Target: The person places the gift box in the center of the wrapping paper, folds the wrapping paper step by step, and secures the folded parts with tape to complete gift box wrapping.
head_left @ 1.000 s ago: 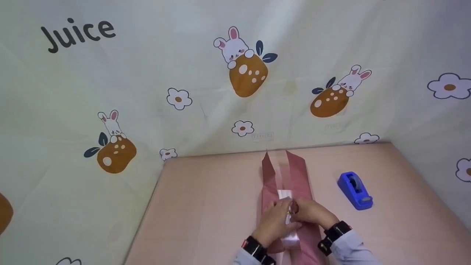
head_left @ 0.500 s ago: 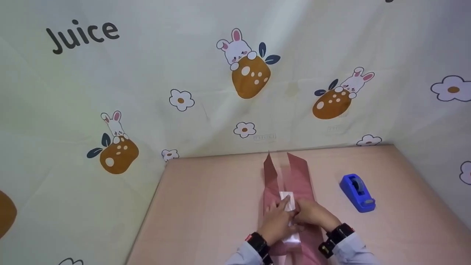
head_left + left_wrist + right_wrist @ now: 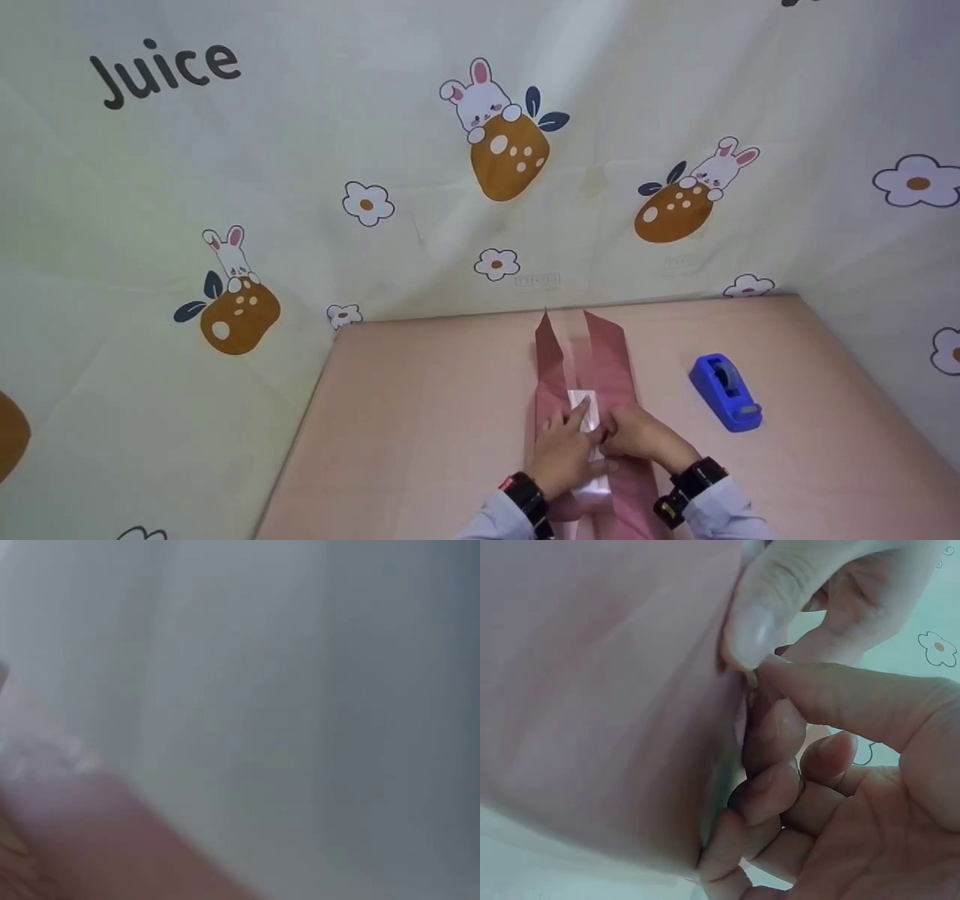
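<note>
A sheet of pink paper [image 3: 609, 364] lies lengthwise on the table, its two long sides folded up around a shiny white box-like piece [image 3: 592, 484]. My left hand [image 3: 564, 459] rests over the white piece, index finger stretched forward along it and the other fingers spread. Close against it, my right hand [image 3: 637, 435] has its fingers curled at the paper's right fold. From the right wrist, the thumb and index finger of the right hand [image 3: 855, 772] pinch at the edge of the pink paper [image 3: 607, 697], just by the left thumb [image 3: 751, 634]. The left wrist view is blurred.
A blue tape dispenser [image 3: 726, 394] with a roll in it stands right of the paper. The table [image 3: 420, 420] has a pale pink cover. Behind and beside it hangs a printed cloth [image 3: 405, 112] with rabbits, fruit and flowers.
My left index finger has straightened forward along the white piece, and the left fingers have spread. The right hand stays at the fold. Paper and dispenser lie as before.
</note>
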Action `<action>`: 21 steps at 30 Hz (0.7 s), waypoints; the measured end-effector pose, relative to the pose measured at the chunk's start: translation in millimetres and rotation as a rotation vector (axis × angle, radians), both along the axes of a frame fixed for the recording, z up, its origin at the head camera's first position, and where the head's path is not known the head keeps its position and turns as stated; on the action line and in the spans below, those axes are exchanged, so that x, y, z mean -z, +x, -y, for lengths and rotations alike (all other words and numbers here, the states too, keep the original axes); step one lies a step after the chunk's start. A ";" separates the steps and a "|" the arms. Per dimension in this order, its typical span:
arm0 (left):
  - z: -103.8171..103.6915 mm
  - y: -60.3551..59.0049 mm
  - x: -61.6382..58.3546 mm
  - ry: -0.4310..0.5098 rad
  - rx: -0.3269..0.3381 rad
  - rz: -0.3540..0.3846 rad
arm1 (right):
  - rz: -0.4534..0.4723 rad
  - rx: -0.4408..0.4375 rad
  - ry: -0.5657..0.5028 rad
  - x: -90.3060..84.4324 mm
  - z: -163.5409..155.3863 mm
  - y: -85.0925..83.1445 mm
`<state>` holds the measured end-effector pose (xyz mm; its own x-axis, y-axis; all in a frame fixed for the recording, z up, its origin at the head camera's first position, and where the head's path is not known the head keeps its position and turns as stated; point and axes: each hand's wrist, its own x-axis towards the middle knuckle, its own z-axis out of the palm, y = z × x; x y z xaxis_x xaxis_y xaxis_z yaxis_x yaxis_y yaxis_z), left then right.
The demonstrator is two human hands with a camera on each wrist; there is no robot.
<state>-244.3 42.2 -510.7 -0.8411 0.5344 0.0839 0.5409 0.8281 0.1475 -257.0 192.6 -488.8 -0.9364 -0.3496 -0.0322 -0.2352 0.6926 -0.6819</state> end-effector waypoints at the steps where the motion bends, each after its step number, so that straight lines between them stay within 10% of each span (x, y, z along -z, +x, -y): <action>1: -0.1 0.1 -0.1 0.000 0.000 0.001 | -0.009 0.005 0.009 0.4 -0.1 0.5; 14: 0.6 2.1 -4.0 0.010 -0.016 0.061 | -0.067 0.281 0.547 4.1 -5.0 12.6; 21: 16.3 11.4 -20.7 0.150 0.069 0.271 | -0.176 0.389 0.423 30.3 -16.5 23.9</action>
